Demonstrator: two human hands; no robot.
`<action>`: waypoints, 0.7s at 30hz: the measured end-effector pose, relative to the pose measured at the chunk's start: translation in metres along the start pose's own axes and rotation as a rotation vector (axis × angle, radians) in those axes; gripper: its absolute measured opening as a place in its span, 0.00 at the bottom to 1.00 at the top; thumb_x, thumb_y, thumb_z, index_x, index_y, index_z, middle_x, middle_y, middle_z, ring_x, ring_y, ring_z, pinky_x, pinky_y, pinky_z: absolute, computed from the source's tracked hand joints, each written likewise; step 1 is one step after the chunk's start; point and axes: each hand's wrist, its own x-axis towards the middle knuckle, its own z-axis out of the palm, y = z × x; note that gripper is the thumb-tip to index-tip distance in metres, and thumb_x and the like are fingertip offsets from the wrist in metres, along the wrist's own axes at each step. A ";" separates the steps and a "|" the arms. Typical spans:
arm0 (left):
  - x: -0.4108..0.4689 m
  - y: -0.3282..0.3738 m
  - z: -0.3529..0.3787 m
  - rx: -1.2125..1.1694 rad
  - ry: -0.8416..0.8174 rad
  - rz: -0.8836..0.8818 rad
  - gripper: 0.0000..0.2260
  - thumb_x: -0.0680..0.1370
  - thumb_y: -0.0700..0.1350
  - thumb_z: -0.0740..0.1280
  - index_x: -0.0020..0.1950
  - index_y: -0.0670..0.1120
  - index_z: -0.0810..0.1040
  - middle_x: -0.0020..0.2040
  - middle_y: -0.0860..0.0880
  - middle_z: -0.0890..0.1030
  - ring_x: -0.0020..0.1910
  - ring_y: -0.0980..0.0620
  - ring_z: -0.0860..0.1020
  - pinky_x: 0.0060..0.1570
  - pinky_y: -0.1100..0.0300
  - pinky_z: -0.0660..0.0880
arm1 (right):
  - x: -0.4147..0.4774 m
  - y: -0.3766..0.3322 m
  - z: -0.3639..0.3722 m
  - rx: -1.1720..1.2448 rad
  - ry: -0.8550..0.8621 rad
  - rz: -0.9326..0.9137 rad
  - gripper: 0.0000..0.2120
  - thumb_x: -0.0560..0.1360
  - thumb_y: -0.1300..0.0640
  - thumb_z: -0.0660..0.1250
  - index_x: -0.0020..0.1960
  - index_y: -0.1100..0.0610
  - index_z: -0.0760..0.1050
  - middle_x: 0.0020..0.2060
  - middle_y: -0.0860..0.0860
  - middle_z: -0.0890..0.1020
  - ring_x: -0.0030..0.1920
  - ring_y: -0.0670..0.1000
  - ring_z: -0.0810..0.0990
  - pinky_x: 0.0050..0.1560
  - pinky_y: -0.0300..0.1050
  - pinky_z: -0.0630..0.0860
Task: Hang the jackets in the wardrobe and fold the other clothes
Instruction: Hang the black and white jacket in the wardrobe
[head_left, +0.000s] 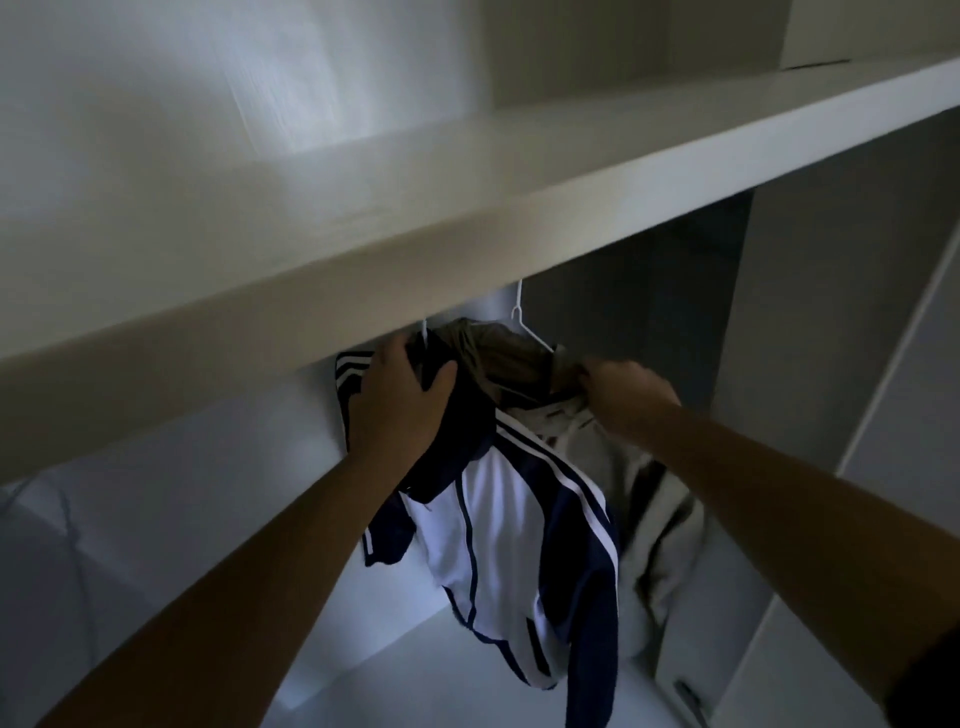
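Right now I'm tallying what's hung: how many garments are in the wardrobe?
3: a navy-and-white track jacket nearest, an olive jacket behind it, and a grey garment to the right. Others may be hidden behind them.

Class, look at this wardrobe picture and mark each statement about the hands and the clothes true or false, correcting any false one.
1. The left hand grips the dark collar of the navy and white jacket. True.
2. The navy and white jacket lies folded on the shelf. False: it hangs below the shelf.
3. The right hand holds the grey garment near its top. True.
4. Both hands are empty. False: each grips clothing.
5. A white hanger shows above the clothes. True.
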 end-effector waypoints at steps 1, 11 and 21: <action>0.004 0.003 -0.003 0.015 -0.044 -0.035 0.21 0.78 0.54 0.64 0.66 0.44 0.69 0.61 0.45 0.76 0.58 0.45 0.75 0.56 0.49 0.73 | -0.005 -0.007 0.002 0.006 -0.006 -0.013 0.14 0.82 0.55 0.53 0.63 0.55 0.72 0.56 0.58 0.78 0.55 0.61 0.78 0.50 0.49 0.71; 0.020 0.016 -0.019 0.025 -0.300 -0.228 0.12 0.82 0.46 0.59 0.38 0.46 0.67 0.37 0.47 0.72 0.35 0.59 0.73 0.33 0.72 0.66 | -0.023 -0.023 -0.004 -0.012 0.037 -0.002 0.13 0.82 0.54 0.52 0.62 0.57 0.69 0.56 0.59 0.78 0.55 0.62 0.77 0.47 0.49 0.70; -0.079 0.056 -0.041 -0.139 -0.119 -0.185 0.29 0.76 0.46 0.66 0.74 0.47 0.60 0.69 0.46 0.69 0.66 0.46 0.70 0.64 0.47 0.71 | -0.137 0.025 -0.014 0.381 0.057 -0.067 0.21 0.80 0.54 0.58 0.72 0.53 0.61 0.65 0.56 0.69 0.62 0.57 0.72 0.58 0.50 0.72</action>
